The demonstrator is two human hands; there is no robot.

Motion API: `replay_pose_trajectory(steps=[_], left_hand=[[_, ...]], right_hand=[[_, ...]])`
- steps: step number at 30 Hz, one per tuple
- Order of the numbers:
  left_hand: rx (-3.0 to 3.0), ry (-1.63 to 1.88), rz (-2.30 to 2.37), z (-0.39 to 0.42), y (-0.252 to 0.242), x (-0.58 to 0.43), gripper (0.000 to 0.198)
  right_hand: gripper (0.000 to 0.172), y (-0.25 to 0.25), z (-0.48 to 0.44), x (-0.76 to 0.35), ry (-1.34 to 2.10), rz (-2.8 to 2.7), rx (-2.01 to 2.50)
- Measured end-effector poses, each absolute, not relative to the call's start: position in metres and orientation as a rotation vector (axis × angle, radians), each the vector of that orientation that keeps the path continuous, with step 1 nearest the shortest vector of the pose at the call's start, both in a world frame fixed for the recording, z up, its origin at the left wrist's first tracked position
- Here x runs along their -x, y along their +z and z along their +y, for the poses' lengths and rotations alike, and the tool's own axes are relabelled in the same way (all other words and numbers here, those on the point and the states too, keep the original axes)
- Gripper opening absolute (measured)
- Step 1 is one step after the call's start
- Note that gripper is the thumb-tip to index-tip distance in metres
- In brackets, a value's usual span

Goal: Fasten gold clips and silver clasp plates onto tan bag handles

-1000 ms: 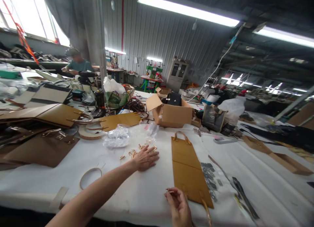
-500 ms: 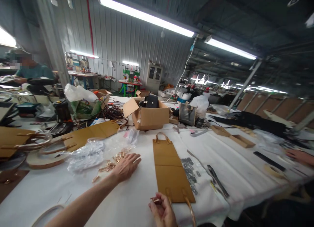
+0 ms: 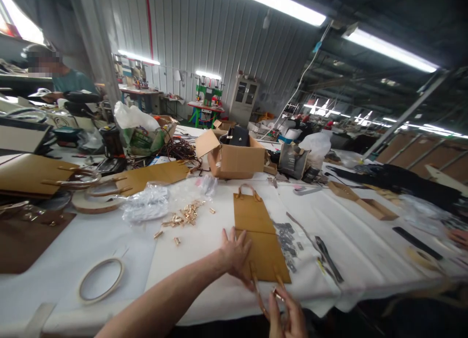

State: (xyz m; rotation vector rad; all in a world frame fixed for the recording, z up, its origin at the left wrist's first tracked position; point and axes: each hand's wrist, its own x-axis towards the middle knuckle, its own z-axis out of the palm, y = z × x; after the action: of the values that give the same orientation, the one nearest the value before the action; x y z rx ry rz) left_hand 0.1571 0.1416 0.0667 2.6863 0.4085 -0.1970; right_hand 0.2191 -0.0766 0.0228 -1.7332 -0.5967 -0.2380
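A flat tan leather bag panel [image 3: 258, 233] with loop handles at both ends lies on the white table [image 3: 204, 240]. My left hand [image 3: 236, 255] rests on its near left edge, fingers spread, next to the near handle [image 3: 256, 284]. My right hand [image 3: 287, 316] is at the bottom edge, fingers pinched on a small gold metal fitting [image 3: 277, 294] by the handle's end. A scatter of gold fittings [image 3: 183, 217] lies to the left of the panel.
A tape ring [image 3: 100, 279] lies near left. Crumpled plastic bags [image 3: 146, 204], tan panels [image 3: 153, 176] and an open cardboard box [image 3: 234, 160] stand behind. Dark metal pieces [image 3: 288, 240] and a black strip [image 3: 329, 260] lie right. A person sits far left.
My left hand left the gold fittings and moved right onto the panel's near edge. My right hand shifted right to the near handle with the fitting. The view swung.
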Motion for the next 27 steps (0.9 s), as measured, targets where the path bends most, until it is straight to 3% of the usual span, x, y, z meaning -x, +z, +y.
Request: replay_pose_trajectory(steps=[2,8,15,20,23,27], left_hand=[[-2.652,-0.132,0.428,0.138,0.063,-0.152,0.142],[-2.396,0.236,0.421,0.127,0.042,-0.136,0.131],[-1.954,0.465,0.449,0.125,0.042,-0.118,0.122],[-0.827,0.75,0.66,0.118,0.044,-0.119,0.096],[-0.548,0.644,0.689,0.119,0.051,-0.126,0.07],[-0.362,0.411,0.477,0.13,0.061,-0.133,0.058]], right_hand=[[0.058,0.03,-0.087,-0.238,-0.243,-0.56,1.823],[0.064,0.039,-0.088,-0.245,0.257,-0.297,1.804],[0.057,0.079,-0.069,-0.222,0.073,-0.357,1.599],[0.046,0.12,-0.054,-0.222,-0.055,-0.573,1.489],[0.042,0.129,-0.064,-0.217,-0.053,-0.626,1.415],[0.046,0.126,-0.11,-0.214,0.046,-0.642,1.467]])
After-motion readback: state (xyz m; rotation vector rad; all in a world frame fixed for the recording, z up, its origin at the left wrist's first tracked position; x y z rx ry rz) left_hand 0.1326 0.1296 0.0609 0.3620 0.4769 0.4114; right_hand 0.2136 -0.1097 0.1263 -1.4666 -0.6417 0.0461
